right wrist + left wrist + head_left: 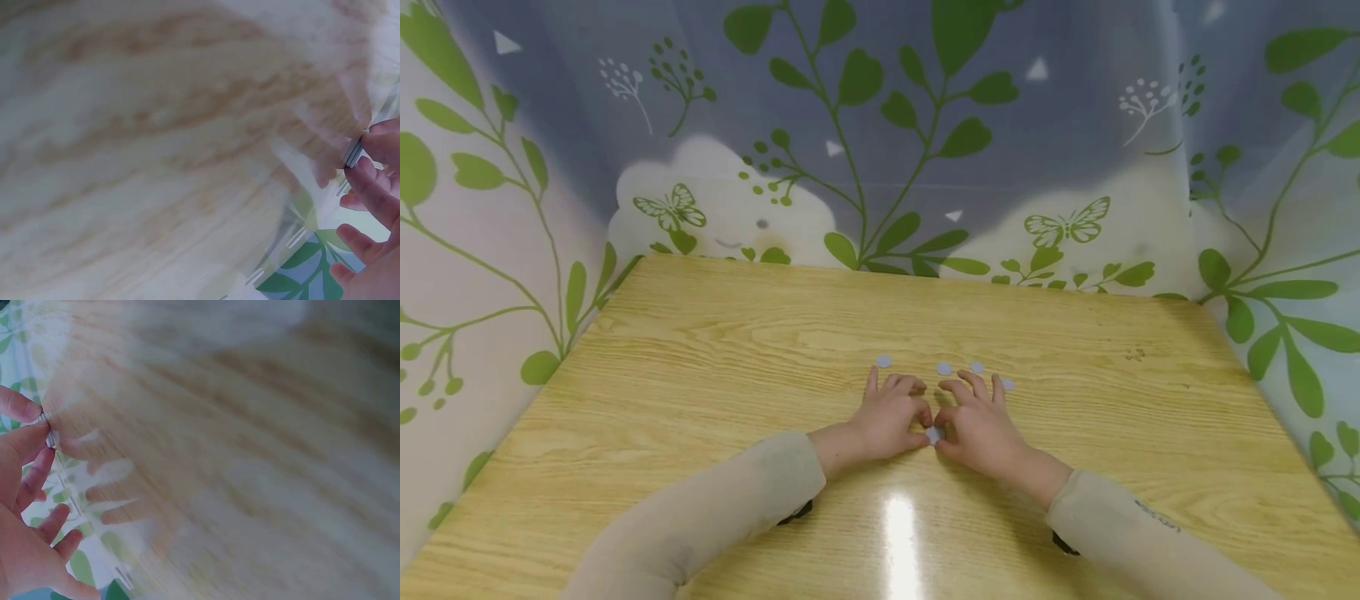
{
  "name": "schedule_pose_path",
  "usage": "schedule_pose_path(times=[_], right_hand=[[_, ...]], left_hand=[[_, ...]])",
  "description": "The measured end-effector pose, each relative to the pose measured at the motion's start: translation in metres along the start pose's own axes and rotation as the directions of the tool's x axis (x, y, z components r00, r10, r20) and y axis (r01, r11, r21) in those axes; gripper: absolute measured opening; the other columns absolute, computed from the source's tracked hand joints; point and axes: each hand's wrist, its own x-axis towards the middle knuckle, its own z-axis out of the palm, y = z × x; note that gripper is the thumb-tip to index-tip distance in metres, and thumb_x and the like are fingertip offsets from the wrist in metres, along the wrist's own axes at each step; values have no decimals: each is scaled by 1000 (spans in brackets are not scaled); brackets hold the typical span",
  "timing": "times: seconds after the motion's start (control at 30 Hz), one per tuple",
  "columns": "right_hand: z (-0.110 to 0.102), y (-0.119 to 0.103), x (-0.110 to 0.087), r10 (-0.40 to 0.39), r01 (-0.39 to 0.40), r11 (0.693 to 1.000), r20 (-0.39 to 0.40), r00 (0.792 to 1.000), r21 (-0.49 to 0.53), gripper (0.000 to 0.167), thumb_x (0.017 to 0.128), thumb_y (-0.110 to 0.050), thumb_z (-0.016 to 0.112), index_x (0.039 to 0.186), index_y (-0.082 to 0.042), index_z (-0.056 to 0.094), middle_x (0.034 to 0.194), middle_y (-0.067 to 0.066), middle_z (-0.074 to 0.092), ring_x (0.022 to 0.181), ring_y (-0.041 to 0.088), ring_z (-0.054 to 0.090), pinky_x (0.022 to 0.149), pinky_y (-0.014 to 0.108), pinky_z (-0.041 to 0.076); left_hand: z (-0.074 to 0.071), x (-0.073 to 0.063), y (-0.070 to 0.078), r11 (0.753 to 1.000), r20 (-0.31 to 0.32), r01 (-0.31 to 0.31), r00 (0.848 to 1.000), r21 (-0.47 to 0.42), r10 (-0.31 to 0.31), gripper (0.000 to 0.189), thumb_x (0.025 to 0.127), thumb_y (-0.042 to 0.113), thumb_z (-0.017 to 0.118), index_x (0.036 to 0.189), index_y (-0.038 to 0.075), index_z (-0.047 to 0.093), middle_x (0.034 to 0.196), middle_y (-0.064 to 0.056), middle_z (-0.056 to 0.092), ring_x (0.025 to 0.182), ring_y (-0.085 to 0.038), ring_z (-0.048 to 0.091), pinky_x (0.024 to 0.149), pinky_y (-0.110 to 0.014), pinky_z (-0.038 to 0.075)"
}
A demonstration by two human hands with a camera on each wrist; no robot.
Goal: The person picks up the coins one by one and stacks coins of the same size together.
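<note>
Both hands meet over a small stack of thin grey-white discs (934, 435) on the table. My left hand (887, 423) pinches the left side of the stack between thumb and index finger, its other fingers spread. On the right side, my right hand (983, 432) grips the stack the same way. In the right wrist view the layered edges of the stack (353, 153) show between the fingertips. Beyond the hands lie more discs: one disc (883, 361) past the left fingers, and a disc (943, 368), another disc (977, 367) and a partly covered disc (1007, 385) past the right.
The wood-grain table (760, 333) is glossy and reflects a bright light near its front. A leaf-printed backdrop (880, 150) encloses the table at the back and both sides. Small dark marks (1135, 355) show on the tabletop at the right.
</note>
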Motion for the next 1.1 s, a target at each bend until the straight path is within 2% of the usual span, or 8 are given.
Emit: schedule_pose_path(times=[0.37,0.5,0.83,1.1], right_hand=[[0,0,0,-2,2,1000,-9,1000,-4,14,73,-27,79,81,-17,73,131,13,52,129,43,32,97,76,18],[-1,0,0,-8,8,1000,-6,1000,-9,16,73,-28,79,81,-16,74,131,14,52,129,44,32,96,77,18],[-1,-1,-1,-11,10,1000,-11,1000,-11,14,75,-29,77,80,-16,74,131,15,51,129,45,32,96,77,18],[0,0,-1,-4,4,1000,-14,1000,-11,14,74,-29,77,80,-17,74,131,14,52,129,44,32,96,77,18]], left_hand=[[-1,-1,-2,1000,-1,0,1000,20,0,16,82,37,70,91,24,69,138,-6,47,130,-28,39,107,-68,10],[-5,-1,-6,1000,-12,11,1000,28,-10,19,81,36,71,94,23,69,138,-7,47,131,-28,37,107,-68,10],[-23,4,-26,995,-107,97,990,14,-95,19,82,31,71,97,18,69,138,-10,46,130,-34,37,107,-68,11],[-31,8,-47,990,-136,140,981,-13,-140,24,83,30,71,102,16,68,139,-12,44,130,-37,37,107,-68,13]])
